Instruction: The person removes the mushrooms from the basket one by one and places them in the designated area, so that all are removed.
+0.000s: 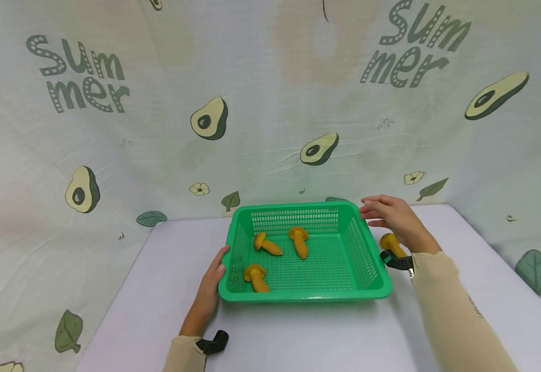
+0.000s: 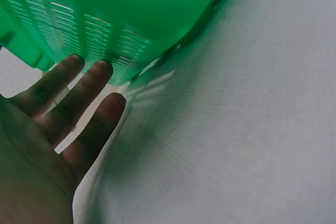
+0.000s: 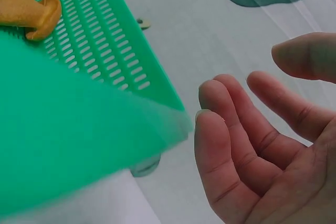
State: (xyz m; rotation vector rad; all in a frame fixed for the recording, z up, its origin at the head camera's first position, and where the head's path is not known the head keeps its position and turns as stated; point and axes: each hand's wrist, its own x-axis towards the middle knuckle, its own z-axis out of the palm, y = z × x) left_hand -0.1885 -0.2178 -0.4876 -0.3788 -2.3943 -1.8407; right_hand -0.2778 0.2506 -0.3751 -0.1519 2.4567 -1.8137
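Note:
A green plastic basket (image 1: pixel 305 295) with slotted walls stands on the white table. Inside it lie three orange-brown mushrooms: one at the back left (image 1: pixel 270 247), one at the back middle (image 1: pixel 300 243) and one at the front left (image 1: pixel 256 278). My left hand (image 1: pixel 207 289) is at the basket's left side; in the left wrist view its straight fingers (image 2: pixel 79 98) reach the slotted wall. Beside the back right corner, my right hand (image 1: pixel 398 219) hovers with relaxed, slightly bent fingers and holds nothing. Another mushroom (image 1: pixel 391 243) lies outside the basket, partly hidden by the right wrist.
A pale cloth backdrop (image 1: pixel 261 170) printed with avocados, leaves and lettering hangs close behind the table and along its sides. White table surface (image 1: pixel 158 279) extends left, right and in front of the basket. Each wrist wears a black strap (image 1: pixel 398 261).

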